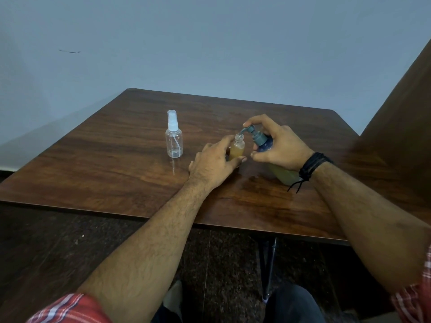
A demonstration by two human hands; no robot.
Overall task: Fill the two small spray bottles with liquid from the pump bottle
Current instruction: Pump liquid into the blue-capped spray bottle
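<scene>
Head view. One open-necked spray bottle (237, 149), upright near the middle of the wooden table (116, 159), held amber liquid to roughly its shoulder; the left hand (214, 165) gripped its body. The pump bottle (263, 142), tilted, nozzle over that neck, showed yellow-green liquid low down; the right hand (278, 144) gripped it, a finger atop the pump. A second spray bottle (174, 136), capped and clear, stood apart leftward. Bare tabletop lay toward the left and near edges.
</scene>
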